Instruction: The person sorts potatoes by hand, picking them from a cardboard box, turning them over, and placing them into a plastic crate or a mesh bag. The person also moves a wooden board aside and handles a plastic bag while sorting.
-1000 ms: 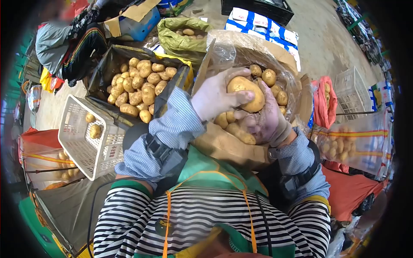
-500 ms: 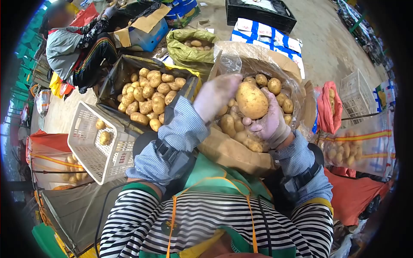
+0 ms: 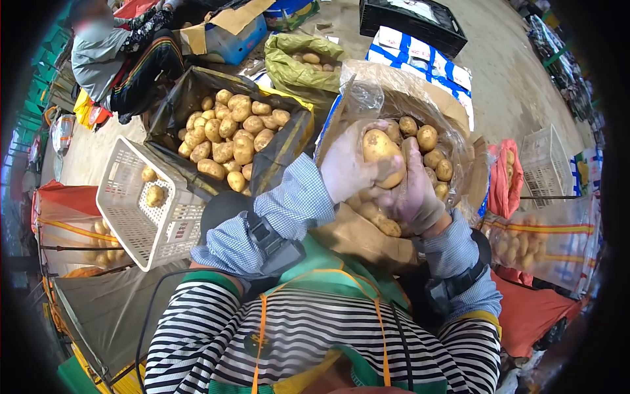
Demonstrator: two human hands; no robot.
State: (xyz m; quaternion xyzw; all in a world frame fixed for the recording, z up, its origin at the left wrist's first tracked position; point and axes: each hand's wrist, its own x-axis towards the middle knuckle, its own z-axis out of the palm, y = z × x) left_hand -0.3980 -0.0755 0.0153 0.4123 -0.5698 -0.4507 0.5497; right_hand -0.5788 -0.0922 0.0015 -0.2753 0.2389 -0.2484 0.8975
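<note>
Both the left hand (image 3: pixel 418 194) and right hand (image 3: pixel 351 161) grasp a potato (image 3: pixel 380 148) above the near box (image 3: pixel 367 235).

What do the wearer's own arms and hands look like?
Checked blue-and-white oversleeves, each under a black strap and dark block; black-and-white striped sleeves, edged green left, yellow right. A black cable loops on the left. Cannot tell whether the hands are gloved.

Your shirt (image 3: pixel 289 335) is striped black and white; your sleeve covers (image 3: pixel 294 197) are finely checked blue and white. Your apron (image 3: pixel 328 253) is green with orange straps (image 3: pixel 262 328). The sack (image 3: pixel 298 72) is yellow-green, the slatted crate (image 3: pixel 157 230) off-white.
</note>
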